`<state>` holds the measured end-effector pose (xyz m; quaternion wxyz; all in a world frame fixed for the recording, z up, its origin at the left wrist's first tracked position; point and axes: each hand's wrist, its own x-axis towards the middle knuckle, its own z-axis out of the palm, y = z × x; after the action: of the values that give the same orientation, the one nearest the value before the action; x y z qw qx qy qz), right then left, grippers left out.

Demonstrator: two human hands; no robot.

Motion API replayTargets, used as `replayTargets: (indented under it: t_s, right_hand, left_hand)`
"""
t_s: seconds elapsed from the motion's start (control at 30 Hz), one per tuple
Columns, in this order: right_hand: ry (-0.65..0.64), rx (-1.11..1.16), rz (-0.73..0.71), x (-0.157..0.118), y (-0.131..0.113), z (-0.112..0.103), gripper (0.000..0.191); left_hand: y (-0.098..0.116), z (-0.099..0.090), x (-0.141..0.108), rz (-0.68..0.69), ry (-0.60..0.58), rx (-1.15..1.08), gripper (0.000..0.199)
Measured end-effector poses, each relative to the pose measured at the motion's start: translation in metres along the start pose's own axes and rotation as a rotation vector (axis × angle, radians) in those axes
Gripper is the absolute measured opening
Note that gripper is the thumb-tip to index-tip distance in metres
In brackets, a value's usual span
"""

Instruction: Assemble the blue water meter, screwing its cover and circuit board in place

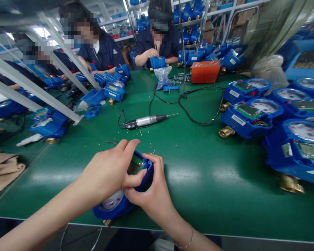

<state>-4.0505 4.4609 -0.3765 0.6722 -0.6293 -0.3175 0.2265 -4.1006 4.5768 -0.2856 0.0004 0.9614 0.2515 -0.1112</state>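
A blue water meter point(146, 179) lies tilted on the green table near its front edge. Its round dial point(112, 201) faces up at the lower left, and a green circuit board point(136, 164) shows in its open housing. My left hand point(111, 170) reaches over the meter, thumb and fingers closed about the board compartment; its fingertips are partly hidden. Around the right side of the housing, my right hand point(154, 186) is wrapped, thumb in front and fingers at the far corner. Beyond the hands lie an electric screwdriver point(146, 121) and several small screws point(139, 134).
Several water meters point(247, 115) with brass fittings stand at the right. Farther back are an orange box point(205, 72), a plastic bag point(162, 77) and a black cable point(196, 122). Co-workers point(158, 38) sit across the table. White frame bars point(39, 89) cross the left side.
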Motion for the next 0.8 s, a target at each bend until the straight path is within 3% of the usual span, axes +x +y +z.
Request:
replayTargets:
  t_s: [0.13, 0.3, 0.4, 0.8]
  right_hand:
    - [-0.018, 0.011, 0.007, 0.000, 0.002, 0.001, 0.070]
    - [0.017, -0.019, 0.037, 0.001, 0.003, 0.004, 0.074]
    - [0.026, -0.030, 0.050, 0.000, 0.004, 0.006, 0.074]
    - [0.022, -0.012, 0.071, 0.002, 0.002, 0.011, 0.070]
  left_hand:
    - [0.006, -0.005, 0.001, 0.044, -0.031, 0.093, 0.065]
    - [0.000, 0.009, -0.007, 0.079, 0.162, -0.117, 0.060]
    - [-0.006, 0.015, -0.009, 0.095, 0.212, -0.197, 0.061]
    - [-0.024, 0.014, -0.006, 0.109, 0.211, -0.347, 0.062]
